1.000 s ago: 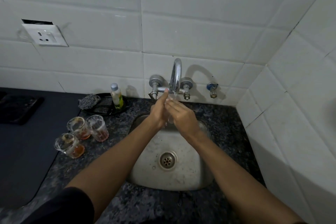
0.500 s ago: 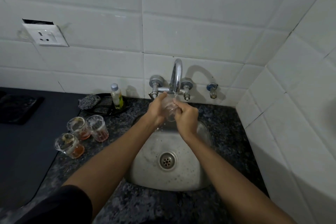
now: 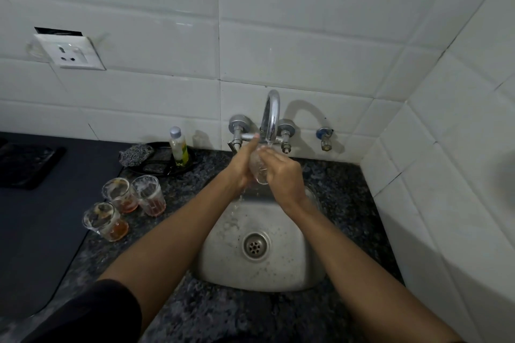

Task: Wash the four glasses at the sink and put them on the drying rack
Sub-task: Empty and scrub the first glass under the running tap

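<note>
A clear glass (image 3: 258, 168) is held under the tap (image 3: 271, 115) above the steel sink (image 3: 289, 267). My left hand (image 3: 242, 166) grips its left side and my right hand (image 3: 282, 172) curls round its right side; most of the glass is hidden between them. Water drips from the glass into the basin. Three dirty glasses with reddish dregs stand on the dark counter at the left: one (image 3: 120, 194), one (image 3: 149, 194) beside it and one (image 3: 104, 220) nearer me.
A small soap bottle (image 3: 178, 145) and a scrubber (image 3: 135, 154) sit on a black dish (image 3: 160, 166) behind the glasses. A dark mat (image 3: 25, 166) lies at the far left. A socket (image 3: 69, 54) is on the tiled wall. White tiles close off the right.
Both hands shifted slightly around the glass under the tap, the left fingers now reaching up toward the spout. The three glasses on the counter have not moved.
</note>
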A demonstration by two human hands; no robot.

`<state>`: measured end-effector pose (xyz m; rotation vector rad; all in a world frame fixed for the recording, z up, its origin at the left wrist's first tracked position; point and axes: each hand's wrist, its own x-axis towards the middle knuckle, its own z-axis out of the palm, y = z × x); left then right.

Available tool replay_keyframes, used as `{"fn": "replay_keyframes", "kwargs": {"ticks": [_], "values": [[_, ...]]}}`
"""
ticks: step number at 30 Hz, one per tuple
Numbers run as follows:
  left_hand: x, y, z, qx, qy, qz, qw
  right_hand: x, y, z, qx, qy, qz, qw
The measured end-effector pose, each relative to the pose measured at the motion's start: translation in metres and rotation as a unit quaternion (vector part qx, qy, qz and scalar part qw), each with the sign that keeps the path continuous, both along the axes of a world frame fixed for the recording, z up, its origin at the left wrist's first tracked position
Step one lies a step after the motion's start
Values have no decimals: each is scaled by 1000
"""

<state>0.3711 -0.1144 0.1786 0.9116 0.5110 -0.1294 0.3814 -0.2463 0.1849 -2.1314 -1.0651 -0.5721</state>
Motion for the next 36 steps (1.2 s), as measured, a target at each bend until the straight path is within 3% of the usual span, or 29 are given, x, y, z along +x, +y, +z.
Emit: {"fn": "replay_keyframes", "kwargs": {"ticks": [2, 6, 10, 12, 15, 18, 20, 23, 25, 29, 34, 36], "values": [[1, 4, 4, 28, 8, 16, 999, 3, -4, -6, -1, -2, 11, 1000], [0, 7, -4, 28, -20, 61, 998, -7, 4, 0, 109, 176, -95, 974], [-4, 1, -3, 3, -39, 13, 999, 2, 0, 7, 28, 67, -31, 997], [-2, 1, 3, 39, -16, -12, 999, 6, -5, 2, -21, 3, 1, 1000], [3, 9, 0, 68, 2, 25, 997, -1, -3, -2, 33, 60, -40, 997], [-6, 4, 6, 35, -49, 27, 998, -2, 3, 7, 85, 148, -88, 981], [-6, 3, 5, -1, -58, -4, 998, -2, 2, 10, 25, 63, -43, 997], [-4, 3, 14, 28, -34, -31, 999, 0, -2, 4, -55, -74, 36, 995], [1, 9, 11, 50, -10, 5, 999, -3, -2, 0, -32, -61, 19, 997], [1, 11, 6, 47, -28, 50, 997, -12, 5, 5, 97, 118, -87, 984], [2, 8, 10, 56, 3, -30, 998, -5, -4, 1, -44, -65, 28, 997], [4, 10, 9, 86, 23, 7, 996, -5, -4, -2, -27, -39, 5, 999]]}}
